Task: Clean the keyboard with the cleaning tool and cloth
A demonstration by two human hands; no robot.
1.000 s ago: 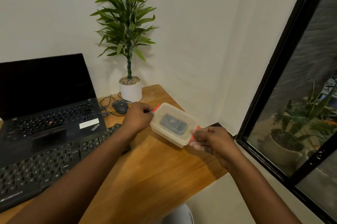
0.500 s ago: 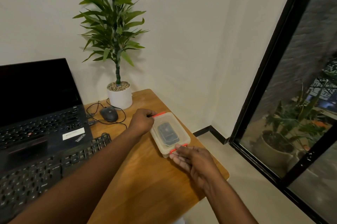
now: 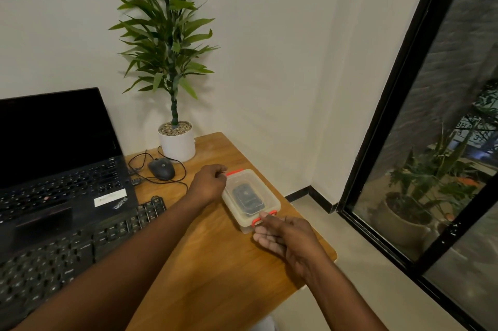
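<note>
While the black keyboard (image 3: 67, 250) lies at the near left corner of the desk (image 3: 215, 276), its far side under the laptop (image 3: 54, 169), the right hand (image 3: 285, 236) reaches in by the right edge. Its fingers are nearly straight, touching the near clip (image 3: 265, 216) of a clear lidded box (image 3: 239, 219) and gripping nothing. A dark object (image 3: 247, 197) shows through the lid. Beyond, the left hand (image 3: 208, 182) pinches the far clip (image 3: 235, 172) with curled fingers. A mouse (image 3: 161, 169) and a potted plant (image 3: 176, 142) sit by the far edge.

Bare forearms (image 3: 151, 244), left hand (image 3: 208, 185); right hand (image 3: 287, 236)
</note>
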